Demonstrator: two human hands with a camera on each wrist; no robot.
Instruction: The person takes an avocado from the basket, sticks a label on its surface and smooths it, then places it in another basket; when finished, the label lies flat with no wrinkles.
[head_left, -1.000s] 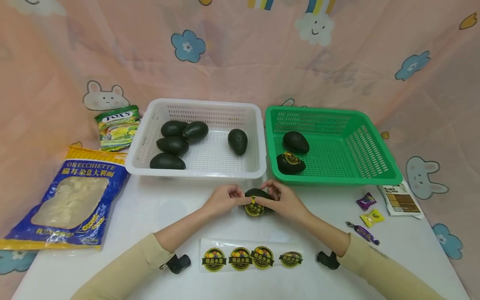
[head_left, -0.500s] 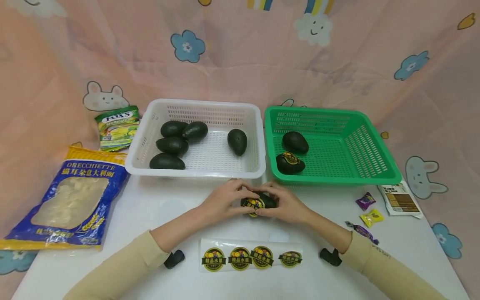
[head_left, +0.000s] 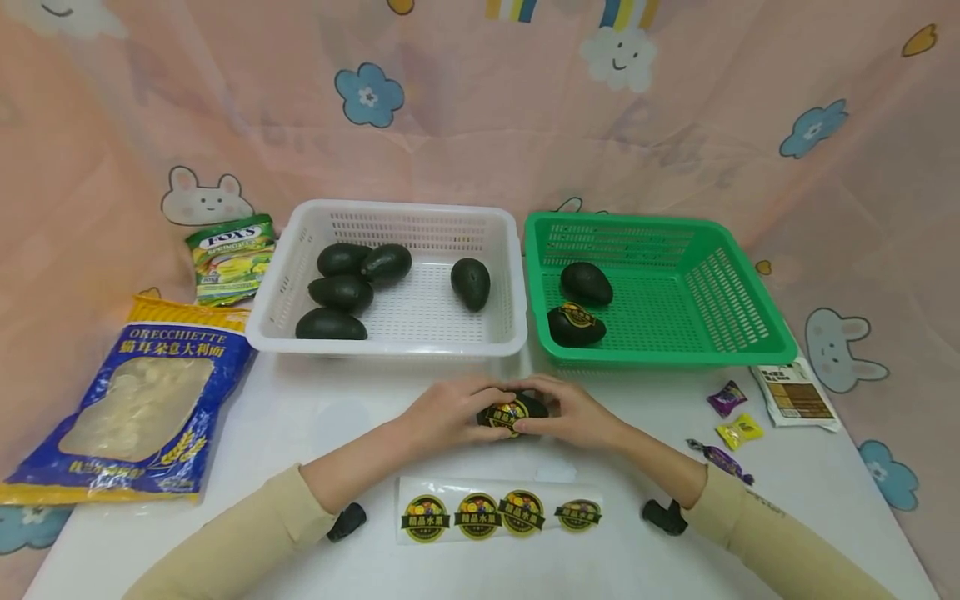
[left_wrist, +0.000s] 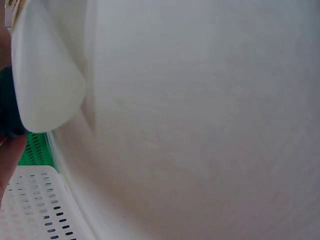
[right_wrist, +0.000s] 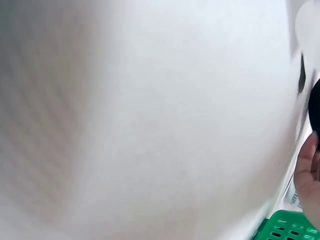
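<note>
A dark green avocado (head_left: 534, 407) is between my two hands, over the table just in front of the baskets. It carries a round black-and-gold sticker (head_left: 504, 414) on the side facing me. My left hand (head_left: 450, 412) grips its left end, fingers over the top and thumb low. On the other end, my right hand (head_left: 576, 414) holds it with the thumb at the sticker's edge. In the left wrist view the avocado (left_wrist: 9, 107) shows at the left border. Closer to me lies a clear sheet (head_left: 517, 533) bearing several similar stickers (head_left: 477, 516).
A white basket (head_left: 390, 348) with several avocados (head_left: 471, 284) stands behind my left hand. Right of it, a green basket (head_left: 675, 358) holds two avocados, one stickered. An orecchiette bag (head_left: 142, 400) and a Fox's bag (head_left: 231, 260) lie left; wrapped candies (head_left: 740, 431) and a packet (head_left: 797, 396) lie right.
My thumbs were together on the sticker. Both hands have since closed round the avocado's ends, fingers over its top, and the sticker lies flatter against the skin. The baskets have stayed put.
</note>
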